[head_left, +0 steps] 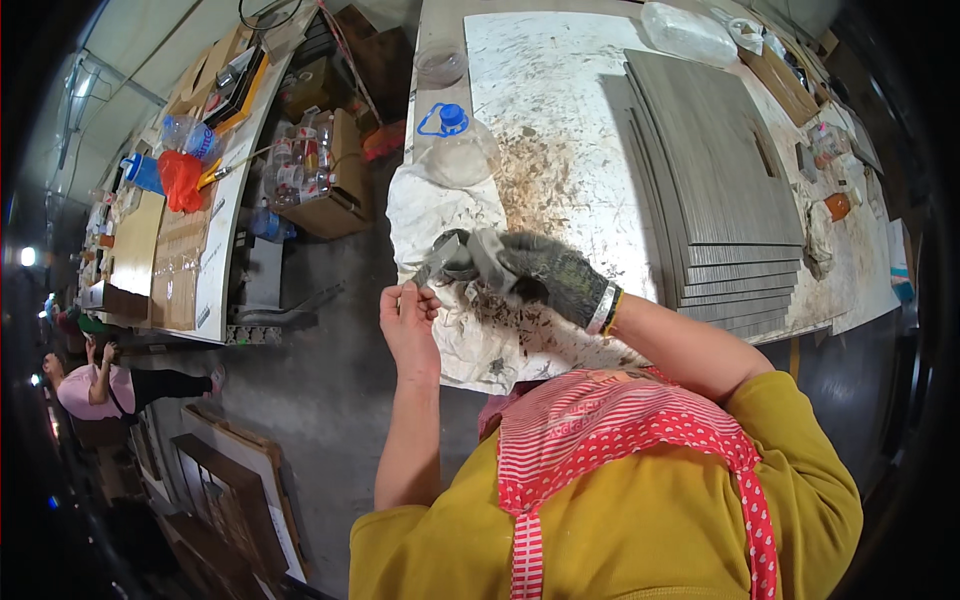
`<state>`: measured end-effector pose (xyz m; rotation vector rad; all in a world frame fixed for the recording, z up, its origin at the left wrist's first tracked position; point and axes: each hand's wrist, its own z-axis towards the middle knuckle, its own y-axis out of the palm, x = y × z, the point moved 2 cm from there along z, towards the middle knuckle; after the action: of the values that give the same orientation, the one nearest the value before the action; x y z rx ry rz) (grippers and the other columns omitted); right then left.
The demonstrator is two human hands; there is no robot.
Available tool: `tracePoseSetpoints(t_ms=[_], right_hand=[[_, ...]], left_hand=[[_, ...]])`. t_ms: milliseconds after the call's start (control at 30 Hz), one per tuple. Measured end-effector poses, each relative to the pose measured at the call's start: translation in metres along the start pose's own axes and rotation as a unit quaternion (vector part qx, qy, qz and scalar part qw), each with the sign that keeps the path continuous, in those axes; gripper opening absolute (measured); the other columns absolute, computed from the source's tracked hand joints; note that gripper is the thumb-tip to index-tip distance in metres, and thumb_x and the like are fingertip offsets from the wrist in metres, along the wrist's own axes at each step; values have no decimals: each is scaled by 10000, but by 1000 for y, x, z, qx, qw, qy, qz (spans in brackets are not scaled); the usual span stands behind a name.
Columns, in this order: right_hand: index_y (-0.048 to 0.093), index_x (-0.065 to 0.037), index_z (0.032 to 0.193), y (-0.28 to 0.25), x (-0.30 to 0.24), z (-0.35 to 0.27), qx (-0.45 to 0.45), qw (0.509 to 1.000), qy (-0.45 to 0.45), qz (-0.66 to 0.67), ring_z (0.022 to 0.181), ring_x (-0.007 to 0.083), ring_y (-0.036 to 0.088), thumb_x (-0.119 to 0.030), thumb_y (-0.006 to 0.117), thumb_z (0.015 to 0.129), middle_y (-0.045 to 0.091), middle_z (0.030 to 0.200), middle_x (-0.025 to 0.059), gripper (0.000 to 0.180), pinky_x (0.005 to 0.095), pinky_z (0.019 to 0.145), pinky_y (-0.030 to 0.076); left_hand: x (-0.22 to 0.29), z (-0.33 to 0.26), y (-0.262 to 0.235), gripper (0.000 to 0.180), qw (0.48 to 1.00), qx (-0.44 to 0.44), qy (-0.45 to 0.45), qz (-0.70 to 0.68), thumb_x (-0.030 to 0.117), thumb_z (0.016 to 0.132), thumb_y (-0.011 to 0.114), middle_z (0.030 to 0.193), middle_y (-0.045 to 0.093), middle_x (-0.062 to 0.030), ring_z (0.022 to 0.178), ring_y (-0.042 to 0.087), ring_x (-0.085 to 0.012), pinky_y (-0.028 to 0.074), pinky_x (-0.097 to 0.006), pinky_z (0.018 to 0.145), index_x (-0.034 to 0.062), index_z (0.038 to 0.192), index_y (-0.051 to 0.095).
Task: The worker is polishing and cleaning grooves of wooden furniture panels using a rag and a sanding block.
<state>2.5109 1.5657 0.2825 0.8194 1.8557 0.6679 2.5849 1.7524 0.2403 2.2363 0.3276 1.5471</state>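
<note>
My right hand point(556, 280), in a dark, dirty work glove, is closed against a grey, ring-shaped thing point(487, 256) over the near left of the table. Motion blurs it, and its exact kind does not show. Just left of it my bare left hand point(408, 316) is closed in a pinch; what its fingertips hold, if anything, cannot be made out. Under both hands lies a stained white cloth point(425, 212). Beyond the hands, a clear plastic jug point(458, 160) with a blue cap and handle rests on the cloth's far end.
Grey wood-grain panels point(712, 170) are stacked at right on the stained white table point(600, 140). A clear bowl point(440, 65) is at the far left edge. Across the aisle stands a cluttered bench point(217, 235), with a carton of bottles point(335, 185). Another person point(95, 390) is at far left.
</note>
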Motion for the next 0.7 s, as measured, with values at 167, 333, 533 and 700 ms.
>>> tracePoseSetpoints(t_ms=[167, 333, 533, 700], right_hand=[[539, -29, 1164, 28, -25, 14, 75, 671, -337, -656, 866, 241, 623, -321, 551, 912, 606, 940, 151, 387, 375, 721, 496], [547, -43, 1073, 16, -22, -3, 28, 526, -224, -820, 838, 345, 572, -267, 539, 888, 541, 955, 178, 291, 404, 726, 483], [482, -56, 1316, -36, -19, -37, -6, 982, -96, -162, 949, 120, 580, -189, 565, 909, 610, 1148, 71, 436, 291, 805, 500], [424, -11, 1334, -67, -5, -90, -136, 972, -80, 175, 1016, 199, 581, -75, 435, 953, 562, 1218, 124, 386, 330, 866, 500]], left_hand=[[24, -11, 24, 90, 985, -26, 78, 154, 105, 935, 514, 738, 600, -65, 619, 562, -112, 425, -230, 583, 51, 872, 482], [32, 3, 13, 73, 986, 0, 70, 153, 114, 924, 527, 764, 590, -61, 643, 546, -93, 413, -208, 590, 59, 888, 495], [27, 10, 17, 129, 959, -60, 47, 273, 100, 922, 551, 648, 558, -30, 584, 516, -65, 395, -210, 576, 51, 822, 486], [37, 24, 29, 167, 766, -120, 243, 583, 87, 871, 632, 795, 547, -29, 718, 502, -120, 434, -256, 667, -11, 993, 574]])
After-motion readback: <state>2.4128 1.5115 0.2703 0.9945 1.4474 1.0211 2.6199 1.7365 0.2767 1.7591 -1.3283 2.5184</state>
